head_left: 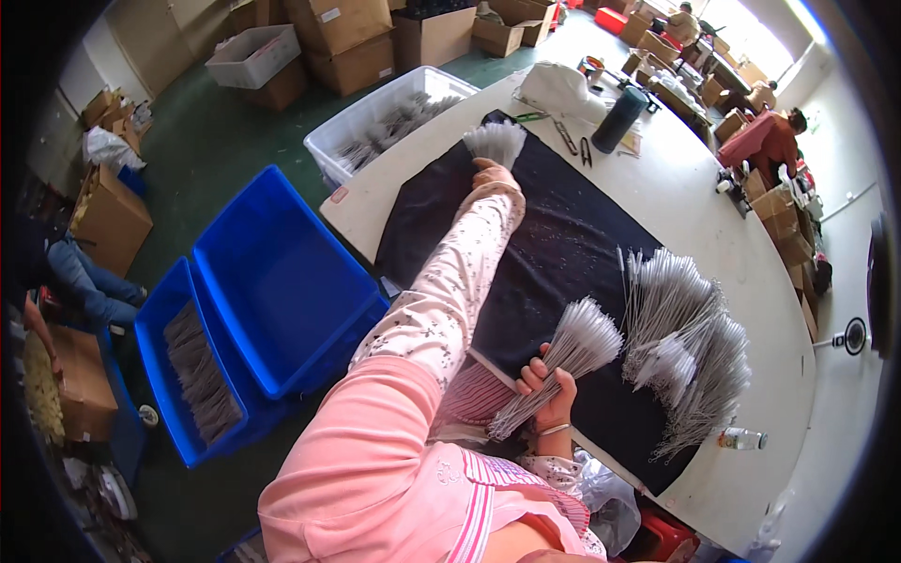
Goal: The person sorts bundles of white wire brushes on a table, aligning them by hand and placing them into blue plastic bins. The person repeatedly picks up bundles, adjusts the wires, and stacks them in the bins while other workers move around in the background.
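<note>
My right hand [559, 402], with a bracelet at its wrist, is wrapped round a bundle of thin wire-handled brushes [584, 340]. Their whitish bristle ends fan out up and to the right, the wire handles pointing toward me. Reaching across to the far end of the dark cloth [554, 225], my left hand [495, 176] has its fingers closed at the base of a smaller brush bunch [496, 141]; the arm and hand hide its handles. A large pile of similar brushes [690, 328] lies on the cloth to the right of my right hand.
A white bin [328, 150] holding brushes stands beyond the table's left edge. Two blue tubs [272, 281] are at the left. A dark bottle [620, 119], snips [586, 152] and a clear small bottle [742, 438] stand or lie on the table [760, 375]. Other people work farther off.
</note>
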`<state>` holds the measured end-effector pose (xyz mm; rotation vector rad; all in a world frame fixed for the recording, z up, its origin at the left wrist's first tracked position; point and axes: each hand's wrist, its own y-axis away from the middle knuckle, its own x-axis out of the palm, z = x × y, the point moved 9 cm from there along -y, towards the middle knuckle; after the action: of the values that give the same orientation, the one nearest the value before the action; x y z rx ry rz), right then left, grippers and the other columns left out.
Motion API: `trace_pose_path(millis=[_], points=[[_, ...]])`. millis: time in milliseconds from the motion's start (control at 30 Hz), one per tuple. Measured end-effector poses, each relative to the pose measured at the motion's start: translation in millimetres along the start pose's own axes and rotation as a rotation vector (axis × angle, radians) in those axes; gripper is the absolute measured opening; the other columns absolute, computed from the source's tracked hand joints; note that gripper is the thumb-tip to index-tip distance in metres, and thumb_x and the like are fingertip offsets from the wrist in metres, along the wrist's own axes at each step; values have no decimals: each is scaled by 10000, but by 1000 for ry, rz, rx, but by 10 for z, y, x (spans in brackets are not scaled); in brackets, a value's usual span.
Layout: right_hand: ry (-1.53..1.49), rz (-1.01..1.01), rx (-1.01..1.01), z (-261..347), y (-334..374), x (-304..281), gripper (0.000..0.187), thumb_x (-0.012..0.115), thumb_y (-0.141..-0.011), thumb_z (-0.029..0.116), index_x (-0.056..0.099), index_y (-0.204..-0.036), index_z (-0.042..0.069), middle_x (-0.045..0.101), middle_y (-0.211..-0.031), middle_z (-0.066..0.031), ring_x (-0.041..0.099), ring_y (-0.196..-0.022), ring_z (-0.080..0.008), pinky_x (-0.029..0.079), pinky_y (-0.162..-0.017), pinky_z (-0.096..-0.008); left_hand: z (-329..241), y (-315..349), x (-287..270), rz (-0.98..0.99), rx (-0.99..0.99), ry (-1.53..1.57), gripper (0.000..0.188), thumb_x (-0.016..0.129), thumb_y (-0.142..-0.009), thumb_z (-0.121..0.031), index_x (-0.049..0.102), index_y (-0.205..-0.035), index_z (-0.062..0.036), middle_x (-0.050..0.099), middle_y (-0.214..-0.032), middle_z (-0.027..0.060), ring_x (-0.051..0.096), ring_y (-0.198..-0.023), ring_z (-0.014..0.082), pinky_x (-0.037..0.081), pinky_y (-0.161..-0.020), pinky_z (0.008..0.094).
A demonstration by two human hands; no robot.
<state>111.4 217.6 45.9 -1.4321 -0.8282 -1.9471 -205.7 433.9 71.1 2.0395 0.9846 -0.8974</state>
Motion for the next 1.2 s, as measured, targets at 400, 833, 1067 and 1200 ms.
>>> trace_pose_path(millis=[400, 833, 1067, 1200], points=[[-28, 27, 64, -58, -29, -35, 466, 572, -796, 193, 481, -1237, 74, 478, -816, -39, 433, -653, -146, 425, -627, -349, 541, -771, -121, 407, 47, 1091, 93, 562, -567, -59, 495, -622, -25, 474, -559, 68, 488, -444, 223, 430, -450, 347], [434, -409, 40, 29, -69, 356, 436, 591, -876, 471, 519, -1088, 96, 554, -756, -34, 523, -598, -143, 451, -542, -316, 1206, 2248, -607, 890, 257, 992, 261, 633, -826, -106, 494, -1041, -60, 552, -779, 24, 579, -611, 116, 467, -454, 259], [925, -327, -434, 103, -110, 775, 463, 690, -820, 308, 540, -1128, -3, 600, -1035, -86, 552, -905, -124, 451, -799, -261, 1364, 3108, -119, 857, 539, 1035, 453, 576, -891, -143, 404, -1289, -13, 541, -1169, 75, 535, -1055, 152, 439, -893, 295], [1064, -343, -549, 111, 30, 821, 549, 693, -802, 285, 497, -1207, -30, 606, -1055, -90, 568, -956, -158, 454, -845, -280, 1422, 3200, -108, 899, 559, 1086, 524, 589, -920, -195, 334, -1338, -9, 486, -1249, 64, 481, -1135, 148, 416, -936, 291]])
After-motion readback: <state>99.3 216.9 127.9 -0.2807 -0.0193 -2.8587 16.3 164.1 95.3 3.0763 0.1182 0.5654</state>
